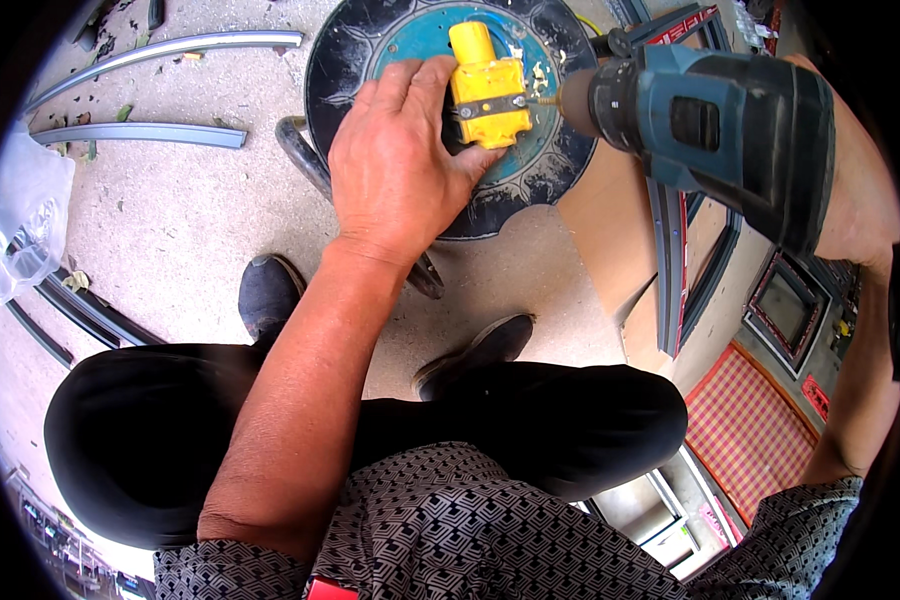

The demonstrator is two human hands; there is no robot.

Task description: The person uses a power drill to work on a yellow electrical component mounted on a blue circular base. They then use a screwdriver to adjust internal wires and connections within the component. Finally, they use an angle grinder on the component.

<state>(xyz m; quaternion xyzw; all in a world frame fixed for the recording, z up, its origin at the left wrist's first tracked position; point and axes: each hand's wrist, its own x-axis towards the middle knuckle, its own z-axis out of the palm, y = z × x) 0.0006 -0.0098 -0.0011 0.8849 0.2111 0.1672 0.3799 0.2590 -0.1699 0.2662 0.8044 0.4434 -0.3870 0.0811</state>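
My left hand [395,155] is closed round the left side of a bright yellow plastic block [495,88], its thumb along the lower edge. A dark metal strap [490,106] with screws runs across the block. Beneath lies a round stool top [345,60] with a scuffed black rim and teal middle, dotted with pale yellow shavings. From the right, a blue-and-black power drill [735,125] points its bit at the strap's right end; whether the tip touches is hard to make out. My right hand [860,195] holds the drill from behind, its fingers hidden by the tool's body.
Long grey profile strips [140,133] lie on the floor at left, near a clear plastic bag [30,205]. Dark frames [670,260] and a brown board [610,245] lie on the right. Farther down are a small square frame [788,308] and a red checked cloth [750,430].
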